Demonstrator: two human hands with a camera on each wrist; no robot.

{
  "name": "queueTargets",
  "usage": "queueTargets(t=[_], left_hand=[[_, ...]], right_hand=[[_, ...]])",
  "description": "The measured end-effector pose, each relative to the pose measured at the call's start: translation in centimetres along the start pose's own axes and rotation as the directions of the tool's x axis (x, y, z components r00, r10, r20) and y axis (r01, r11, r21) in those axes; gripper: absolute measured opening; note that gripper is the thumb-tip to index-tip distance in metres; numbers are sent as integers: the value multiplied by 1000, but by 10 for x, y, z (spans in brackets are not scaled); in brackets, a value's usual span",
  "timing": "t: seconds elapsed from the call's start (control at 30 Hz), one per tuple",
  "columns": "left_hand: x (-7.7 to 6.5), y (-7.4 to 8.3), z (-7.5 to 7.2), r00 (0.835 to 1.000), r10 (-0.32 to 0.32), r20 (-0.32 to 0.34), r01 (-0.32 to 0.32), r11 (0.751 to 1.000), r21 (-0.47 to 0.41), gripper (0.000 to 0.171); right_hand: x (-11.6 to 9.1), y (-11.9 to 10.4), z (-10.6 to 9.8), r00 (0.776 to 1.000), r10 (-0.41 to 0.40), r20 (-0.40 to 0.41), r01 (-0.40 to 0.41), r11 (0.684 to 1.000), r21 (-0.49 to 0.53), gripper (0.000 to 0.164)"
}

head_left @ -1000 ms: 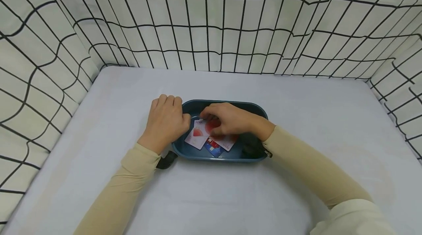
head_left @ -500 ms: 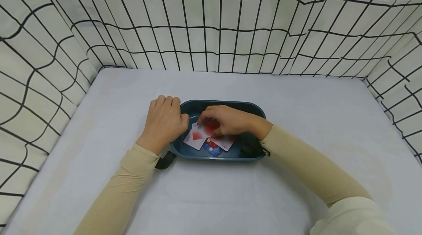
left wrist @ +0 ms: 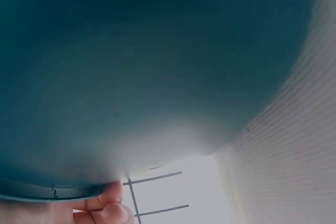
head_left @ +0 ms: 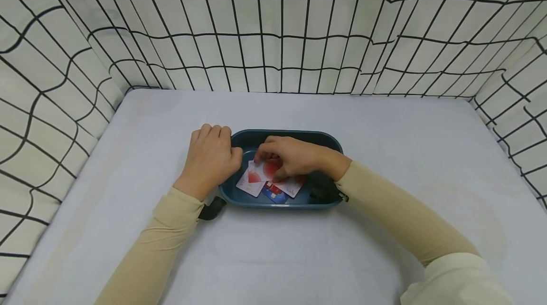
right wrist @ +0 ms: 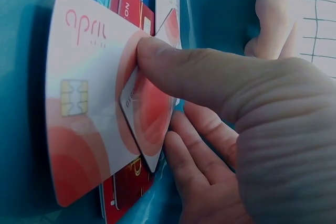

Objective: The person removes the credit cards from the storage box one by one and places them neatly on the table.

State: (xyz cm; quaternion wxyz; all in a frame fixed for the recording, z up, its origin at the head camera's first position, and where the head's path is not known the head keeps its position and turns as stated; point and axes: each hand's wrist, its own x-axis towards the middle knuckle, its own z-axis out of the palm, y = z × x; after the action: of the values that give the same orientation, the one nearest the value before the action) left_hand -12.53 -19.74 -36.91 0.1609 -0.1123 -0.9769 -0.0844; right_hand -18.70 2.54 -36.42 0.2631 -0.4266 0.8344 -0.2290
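In the head view my left hand (head_left: 211,157) grips the left end of a dark teal oval tray (head_left: 273,206); the left wrist view shows its fingers (left wrist: 107,203) curled at the rim. My right hand (head_left: 295,155) reaches into the tray and pinches a white-and-red bank card (head_left: 255,172) between thumb and fingers. In the right wrist view the thumb (right wrist: 168,64) lies across that card (right wrist: 152,108), which overlaps another white card (right wrist: 79,66) printed "april" with a gold chip. Under the hand lie a blue card (head_left: 277,195) and another white card (head_left: 248,187).
The tray sits on a white-covered table (head_left: 273,257). White walls with a black grid (head_left: 282,36) rise behind and at both sides. A black wrist device (head_left: 212,209) hangs below the left wrist, another (head_left: 322,188) below the right. Dark red cards (right wrist: 131,187) show in the right wrist view.
The pinched card has moved slightly toward the near side of the tray with the right hand. The left hand stays at the tray's rim. The head view has shifted a little.
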Motion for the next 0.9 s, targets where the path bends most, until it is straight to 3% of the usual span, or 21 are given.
queueTargets(t=[0.4, 0.9], left_hand=[[0, -1, 2, 998, 18, -56, -20, 999, -26, 19], [0, -1, 1, 1000, -6, -23, 6, 999, -40, 19]], right_hand=[[-2, -3, -1, 1000, 7, 9, -8, 1000, 17, 50], [-3, 0, -2, 999, -18, -36, 19, 999, 28, 41]])
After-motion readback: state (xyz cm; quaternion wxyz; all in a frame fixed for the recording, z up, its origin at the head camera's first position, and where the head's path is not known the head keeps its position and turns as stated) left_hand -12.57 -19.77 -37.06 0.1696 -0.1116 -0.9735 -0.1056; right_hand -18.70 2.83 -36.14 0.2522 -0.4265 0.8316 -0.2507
